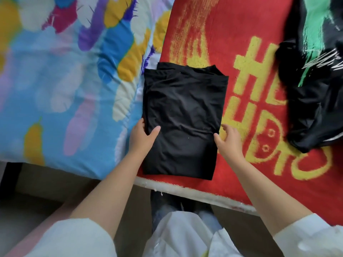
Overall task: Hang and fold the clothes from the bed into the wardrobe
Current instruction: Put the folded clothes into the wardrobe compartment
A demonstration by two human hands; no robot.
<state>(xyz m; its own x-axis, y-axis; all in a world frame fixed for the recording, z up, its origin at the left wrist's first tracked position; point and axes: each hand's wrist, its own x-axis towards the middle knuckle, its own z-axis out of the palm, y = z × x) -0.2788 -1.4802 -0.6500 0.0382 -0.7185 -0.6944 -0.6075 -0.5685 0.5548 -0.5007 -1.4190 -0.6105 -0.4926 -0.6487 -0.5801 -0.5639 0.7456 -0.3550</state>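
A black garment (pixel 182 115), folded into a neat rectangle, lies on the bed near its front edge, partly on the red blanket (pixel 241 25). My left hand (pixel 143 135) grips the garment's left edge, thumb on top and fingers tucked underneath. My right hand (pixel 229 139) is at the garment's right edge, thumb touching the fabric and fingers spread beside it on the blanket. A second black garment (pixel 313 93) with green and white print lies crumpled at the right.
A colourful quilt (pixel 65 80) in blue, yellow and purple covers the bed's left part. The bed's front edge (pixel 194 193) runs across below the folded garment, with the floor and my legs beneath it. No wardrobe is in view.
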